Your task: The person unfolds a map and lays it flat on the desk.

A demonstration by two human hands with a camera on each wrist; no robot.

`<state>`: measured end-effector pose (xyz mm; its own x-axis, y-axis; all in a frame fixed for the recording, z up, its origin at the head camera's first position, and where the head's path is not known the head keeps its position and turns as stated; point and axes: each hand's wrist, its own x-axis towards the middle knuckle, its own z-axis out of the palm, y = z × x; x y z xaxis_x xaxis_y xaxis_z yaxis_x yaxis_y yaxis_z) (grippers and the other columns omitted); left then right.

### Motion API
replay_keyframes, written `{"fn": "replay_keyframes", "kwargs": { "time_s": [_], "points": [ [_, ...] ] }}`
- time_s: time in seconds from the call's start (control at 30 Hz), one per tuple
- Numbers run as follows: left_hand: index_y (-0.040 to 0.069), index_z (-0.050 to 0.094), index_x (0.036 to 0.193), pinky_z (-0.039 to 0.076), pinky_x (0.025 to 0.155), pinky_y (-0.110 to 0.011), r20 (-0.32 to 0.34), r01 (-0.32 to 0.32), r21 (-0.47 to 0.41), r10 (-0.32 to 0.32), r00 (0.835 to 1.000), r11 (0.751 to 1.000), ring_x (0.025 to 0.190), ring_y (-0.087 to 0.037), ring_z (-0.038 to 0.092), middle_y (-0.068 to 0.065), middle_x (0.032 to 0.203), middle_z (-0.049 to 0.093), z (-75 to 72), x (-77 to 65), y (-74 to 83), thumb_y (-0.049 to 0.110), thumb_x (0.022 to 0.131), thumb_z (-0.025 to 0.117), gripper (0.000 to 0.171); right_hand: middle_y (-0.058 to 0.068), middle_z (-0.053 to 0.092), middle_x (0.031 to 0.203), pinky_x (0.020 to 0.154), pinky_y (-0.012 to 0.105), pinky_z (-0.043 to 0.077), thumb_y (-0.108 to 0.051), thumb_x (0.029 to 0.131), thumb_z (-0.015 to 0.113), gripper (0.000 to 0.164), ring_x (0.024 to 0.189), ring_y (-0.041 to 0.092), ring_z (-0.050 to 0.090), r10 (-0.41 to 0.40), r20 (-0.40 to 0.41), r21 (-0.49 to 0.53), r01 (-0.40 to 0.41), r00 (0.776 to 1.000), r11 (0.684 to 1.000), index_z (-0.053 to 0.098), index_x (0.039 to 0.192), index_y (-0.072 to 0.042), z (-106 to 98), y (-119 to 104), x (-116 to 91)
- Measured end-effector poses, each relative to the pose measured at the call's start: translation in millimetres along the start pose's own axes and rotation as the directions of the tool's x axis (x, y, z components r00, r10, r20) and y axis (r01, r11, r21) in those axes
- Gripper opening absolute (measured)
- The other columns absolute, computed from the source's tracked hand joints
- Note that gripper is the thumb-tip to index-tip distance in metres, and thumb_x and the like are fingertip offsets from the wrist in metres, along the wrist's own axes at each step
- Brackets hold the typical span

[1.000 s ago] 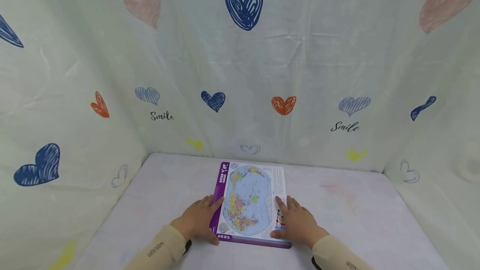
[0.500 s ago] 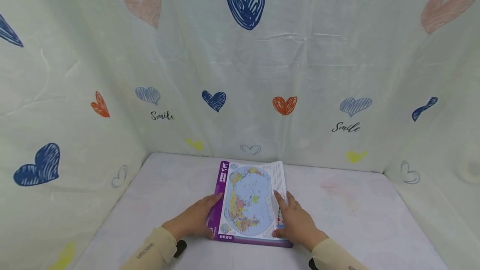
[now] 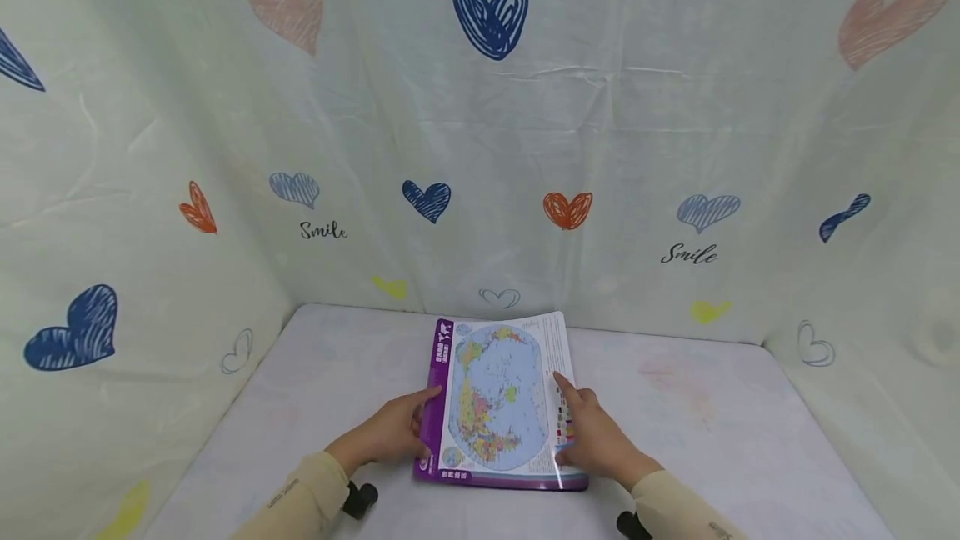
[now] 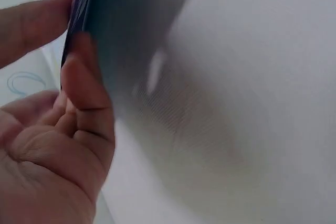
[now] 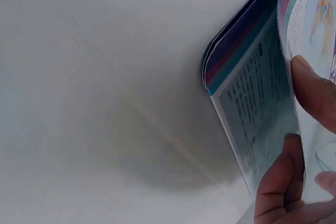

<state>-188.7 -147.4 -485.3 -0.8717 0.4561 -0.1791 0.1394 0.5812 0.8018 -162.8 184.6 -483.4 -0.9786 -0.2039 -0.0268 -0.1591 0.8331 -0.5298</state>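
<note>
A world map (image 3: 498, 398) with a purple border down its left side and along its near edge lies over the middle of the table. My left hand (image 3: 386, 432) grips its left edge; in the left wrist view, curled fingers (image 4: 86, 87) reach under the purple edge (image 4: 79, 9). My right hand (image 3: 600, 436) pinches the right edge. In the right wrist view the top map sheet (image 5: 304, 19) stands apart from a stack of sheets below, whose uppermost page (image 5: 252, 98) carries printed text. The thumb (image 5: 310, 87) is on the map's face, with fingers behind it.
A white cloth covers the table (image 3: 697, 407). Behind it and at both sides hangs a pale curtain (image 3: 495, 132) printed with hearts. Dark wrist cameras sit under both forearms, one of them (image 3: 360, 500) at the left cuff.
My left fingers have gone from lying flat beside the map to curling under its edge. The right hand has closed on the right edge, and the far right corner has risen.
</note>
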Motion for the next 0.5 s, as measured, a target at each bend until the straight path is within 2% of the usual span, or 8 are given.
{"fn": "replay_keyframes", "kwargs": {
  "time_s": [0.1,0.23,0.37,0.5],
  "points": [
    [-0.002,0.038,0.151,0.044,0.06,-0.028,0.028,0.023,-0.011,-0.023,0.999,1.0,0.073,-0.018,0.05,-0.007,0.085,0.053,-0.7,-0.6,0.2,-0.004,0.067,0.086,0.096,0.024,0.055,0.126,0.089,0.048,0.05,-0.007,0.056,0.095,0.12,0.09,0.024,0.056,0.013,0.048,0.042,-0.015,0.999,0.999,0.028,0.156,-0.009,-3.0,2.7,1.5],
    [0.001,0.037,0.152,0.041,0.058,-0.027,0.051,0.039,-0.013,-0.038,0.998,0.999,0.071,-0.017,0.048,-0.007,0.083,0.052,-0.6,-1.5,0.5,-0.003,0.068,0.086,0.098,0.012,0.064,0.11,0.084,0.044,0.049,-0.006,0.059,0.094,0.121,0.082,0.021,0.055,0.032,0.106,0.093,-0.042,0.994,0.995,0.024,0.158,-0.01,-6.1,5.9,3.2],
    [0.003,0.035,0.154,0.042,0.067,-0.03,0.055,0.041,0.013,-0.042,0.998,0.999,0.077,-0.018,0.048,-0.007,0.088,0.052,-0.6,-2.6,1.2,-0.001,0.068,0.086,0.099,0.004,0.061,0.086,0.076,0.04,0.048,-0.005,0.06,0.093,0.123,0.07,0.019,0.052,0.041,0.132,0.121,-0.058,0.99,0.991,0.02,0.159,-0.011,-9.4,7.0,3.1],
    [0.003,0.035,0.154,0.042,0.067,-0.03,0.055,0.038,0.034,-0.04,0.998,0.999,0.076,-0.018,0.048,-0.007,0.086,0.052,-1.3,-3.7,1.1,0.0,0.069,0.086,0.1,0.003,0.058,0.082,0.074,0.039,0.048,-0.006,0.061,0.092,0.125,0.069,0.019,0.052,0.05,0.143,0.132,-0.069,0.988,0.989,0.017,0.16,-0.013,-11.0,7.2,3.1]
  ]
}}
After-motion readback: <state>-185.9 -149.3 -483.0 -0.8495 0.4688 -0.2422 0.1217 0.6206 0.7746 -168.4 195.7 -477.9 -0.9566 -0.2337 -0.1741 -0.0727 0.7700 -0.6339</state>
